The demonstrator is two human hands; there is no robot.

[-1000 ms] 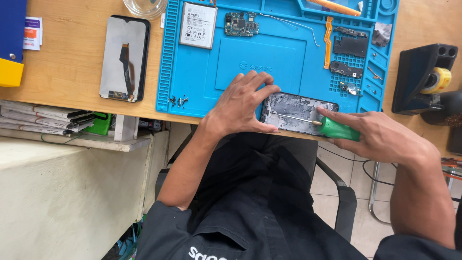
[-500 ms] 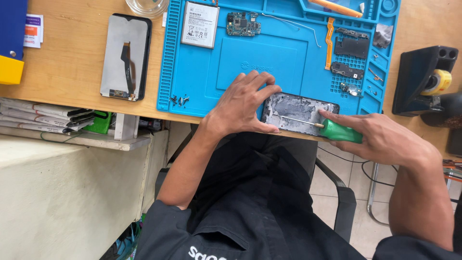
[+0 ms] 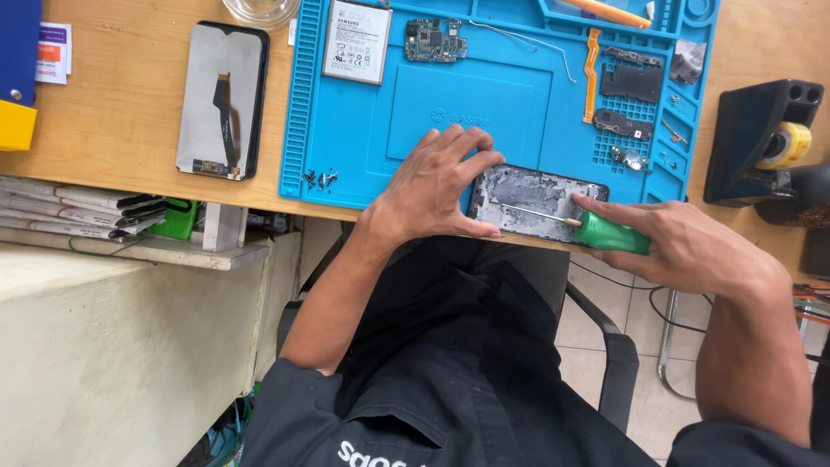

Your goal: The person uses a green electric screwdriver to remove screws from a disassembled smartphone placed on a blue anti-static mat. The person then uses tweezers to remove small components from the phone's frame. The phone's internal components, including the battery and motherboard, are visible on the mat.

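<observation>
An opened phone housing (image 3: 538,199), dark-framed with a grey, scuffed interior, is being held flat at the near edge of a blue silicone work mat (image 3: 363,173), which is lying on a wooden desk (image 3: 112,121). The housing is being steadied at its left end by the left hand (image 3: 432,186), whose fingers are being spread over the mat and the housing's upper left corner while the thumb is being pressed along the near edge; the hand is not closed around anything. A green-handled screwdriver (image 3: 596,229) is being gripped by the right hand (image 3: 692,246), with the fingers being wrapped around the handle and the index finger being extended along it toward the shaft. The thin metal shaft is being laid across the inside of the housing, its tip being placed near the housing's left portion. On the far part of the mat, a flat white battery (image 3: 356,41), a green circuit board (image 3: 435,40) and an orange flex cable (image 3: 590,73) are being kept well apart from the housing. A cluster of small screws (image 3: 318,179) is being kept on the mat's near left corner. A detached screen panel (image 3: 223,99) is being kept face down on the desk, just beside the mat's left edge.
</observation>
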